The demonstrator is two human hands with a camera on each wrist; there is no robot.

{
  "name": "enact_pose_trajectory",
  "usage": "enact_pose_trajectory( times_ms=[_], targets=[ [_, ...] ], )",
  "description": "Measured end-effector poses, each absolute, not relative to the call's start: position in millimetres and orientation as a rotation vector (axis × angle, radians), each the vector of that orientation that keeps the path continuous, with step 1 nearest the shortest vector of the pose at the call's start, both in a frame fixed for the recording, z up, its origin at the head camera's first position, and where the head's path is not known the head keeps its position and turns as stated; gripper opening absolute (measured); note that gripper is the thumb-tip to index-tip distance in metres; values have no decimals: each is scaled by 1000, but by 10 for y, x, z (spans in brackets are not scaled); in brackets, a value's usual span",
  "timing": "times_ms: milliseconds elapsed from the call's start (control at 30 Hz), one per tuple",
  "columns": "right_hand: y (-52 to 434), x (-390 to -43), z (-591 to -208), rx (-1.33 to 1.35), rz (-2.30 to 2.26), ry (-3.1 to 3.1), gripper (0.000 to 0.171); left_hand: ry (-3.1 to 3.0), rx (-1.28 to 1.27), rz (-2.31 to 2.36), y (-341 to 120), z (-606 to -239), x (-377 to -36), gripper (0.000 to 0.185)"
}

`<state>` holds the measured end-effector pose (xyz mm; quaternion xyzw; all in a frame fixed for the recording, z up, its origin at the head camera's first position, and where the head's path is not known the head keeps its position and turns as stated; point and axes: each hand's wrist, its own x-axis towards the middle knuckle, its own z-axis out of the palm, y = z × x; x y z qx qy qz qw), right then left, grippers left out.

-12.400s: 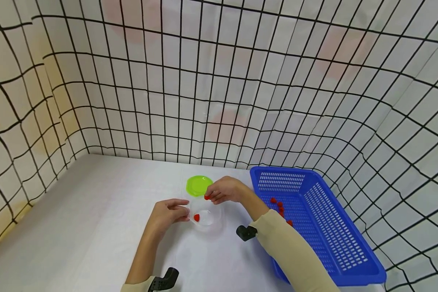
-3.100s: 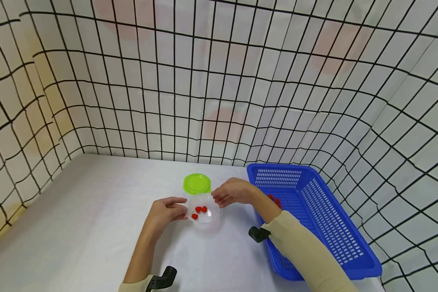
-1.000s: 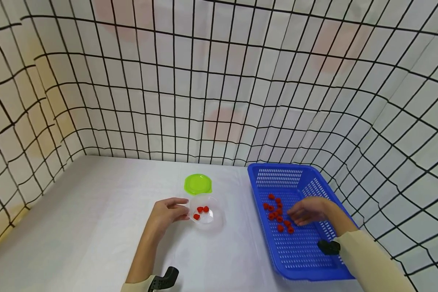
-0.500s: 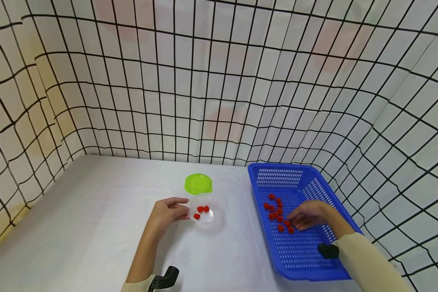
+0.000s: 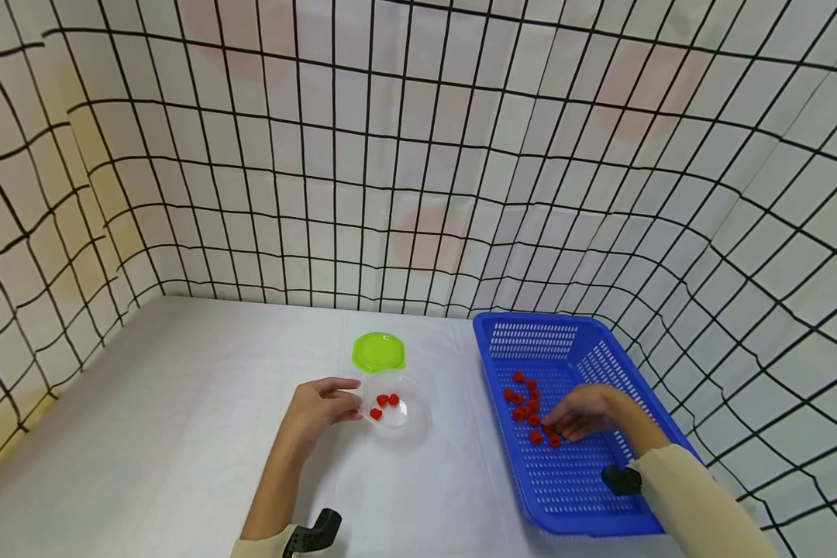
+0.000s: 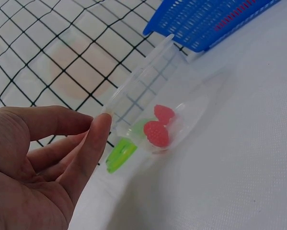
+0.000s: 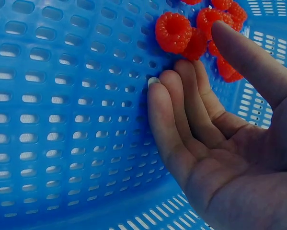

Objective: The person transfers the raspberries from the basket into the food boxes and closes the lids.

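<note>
My left hand [image 5: 315, 409] pinches the rim of a clear plastic bowl [image 5: 397, 419] between thumb and fingers, which the left wrist view shows up close. Three red raspberries [image 5: 394, 399] lie in the bowl. My right hand [image 5: 587, 409] is down inside a blue plastic basket [image 5: 539, 508], at the edge of a cluster of raspberries [image 5: 534, 419]. In the right wrist view its thumb stands apart from the lightly bent fingers, and the fingertips are right at a raspberry [image 7: 195, 44]. Nothing shows between thumb and fingers there.
A bright green lid [image 5: 378, 353] lies on the white tabletop [image 5: 202, 434] just behind the bowl. Black wire grid walls [image 5: 363, 178] rise at the back and both sides. The basket's raised rim stands between the bowl and the loose raspberries.
Twelve seconds ago one raspberry lay in the bowl; now three do. My right hand has gone from over the bowl into the basket, lately edging left to the raspberries. The left hand stays put.
</note>
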<state>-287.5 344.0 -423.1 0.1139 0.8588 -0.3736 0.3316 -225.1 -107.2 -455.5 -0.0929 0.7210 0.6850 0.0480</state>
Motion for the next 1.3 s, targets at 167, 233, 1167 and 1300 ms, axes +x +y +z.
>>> enact_pose_trajectory(
  times_ms=[167,233,1167,1300],
  targets=[
    [3440,-2886,-4243,293,-971,2244,19,2210,-277,2076,-1069,-4551,-2250,28],
    [3441,-2886,-4244,294,-974,2243,18,2210,-277,2075,-1066,-4550,-2252,29],
    [3366,-2990,-3948,194,-1218,2240,31,2200,-280,2074,-1062,-4550,-2263,28],
    [3223,-3018,-3866,146,-1250,2272,39,2198,-280,2073,-1066,-4547,-2260,29]
  ],
)
